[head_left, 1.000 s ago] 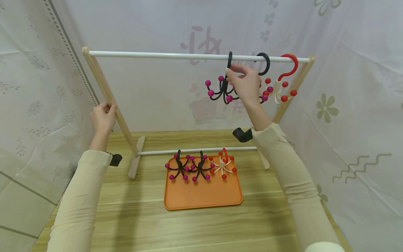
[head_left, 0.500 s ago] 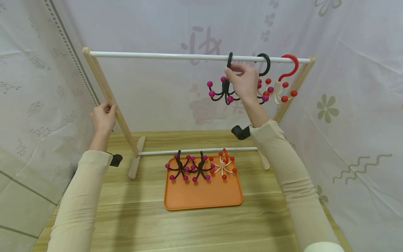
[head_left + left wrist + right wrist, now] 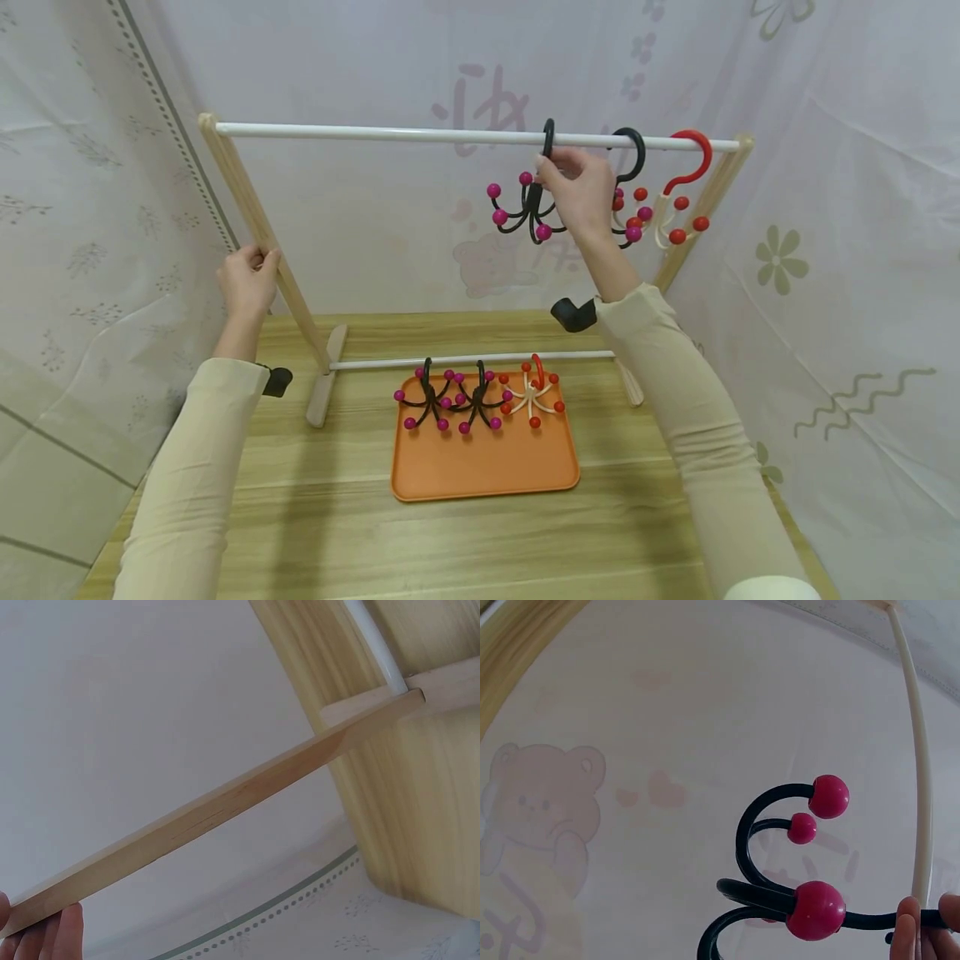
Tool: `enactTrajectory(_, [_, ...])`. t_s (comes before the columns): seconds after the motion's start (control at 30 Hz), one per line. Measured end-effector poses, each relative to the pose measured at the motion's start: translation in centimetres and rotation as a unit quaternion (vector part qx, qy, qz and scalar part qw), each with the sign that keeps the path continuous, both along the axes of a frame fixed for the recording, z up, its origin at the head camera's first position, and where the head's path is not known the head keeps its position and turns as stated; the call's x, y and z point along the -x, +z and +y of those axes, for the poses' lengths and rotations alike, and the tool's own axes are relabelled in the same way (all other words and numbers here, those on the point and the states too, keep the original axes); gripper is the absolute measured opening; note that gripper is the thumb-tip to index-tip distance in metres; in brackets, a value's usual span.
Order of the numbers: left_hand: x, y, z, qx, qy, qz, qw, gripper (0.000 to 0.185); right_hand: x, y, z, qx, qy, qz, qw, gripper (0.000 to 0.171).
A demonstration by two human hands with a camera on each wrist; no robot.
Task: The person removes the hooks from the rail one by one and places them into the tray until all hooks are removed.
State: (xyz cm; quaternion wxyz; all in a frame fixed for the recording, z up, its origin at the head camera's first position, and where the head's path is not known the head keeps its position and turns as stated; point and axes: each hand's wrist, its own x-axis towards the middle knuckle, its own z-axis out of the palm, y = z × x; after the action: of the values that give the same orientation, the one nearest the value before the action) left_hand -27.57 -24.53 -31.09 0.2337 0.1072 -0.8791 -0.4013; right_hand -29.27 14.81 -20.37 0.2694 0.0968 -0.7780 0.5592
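Black plastic multi-arm hook (image 3: 529, 208) with magenta ball tips, pinched at its stem by the right hand (image 3: 581, 196) fingers, its loop over the white top rail (image 3: 375, 132). Likely light, stiff, smooth; the stem is the surest hold (the balls would roll). Left hand (image 3: 247, 279) fingers curl round the wooden rack leg (image 3: 258, 225). Count: three hooks on the rail, three on the orange tray (image 3: 483, 467) on the counter (image 3: 337, 533).

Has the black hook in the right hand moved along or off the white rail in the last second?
Yes. The black hook rose slightly against the white rail, its top now poking above it, still pinched by the right hand.
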Motion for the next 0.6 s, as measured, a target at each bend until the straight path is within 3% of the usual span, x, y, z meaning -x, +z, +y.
enactTrajectory(0.13, [0.0,0.0,0.1,-0.004,-0.001,-0.005,1.0,0.039,-0.9,0.5,-0.3,0.019,0.028,0.015,0.999,0.024])
enactTrajectory(0.37, [0.1,0.0,0.0,-0.002,0.003,-0.006,1.0,0.038,-4.6,2.0,-1.5,0.019,0.067,0.055,0.996,0.02])
enactTrajectory(0.6, [0.2,-0.1,-0.1,0.002,0.002,-0.006,1.0,0.037,-7.1,0.9,-2.1,0.007,0.099,0.062,0.993,0.019])
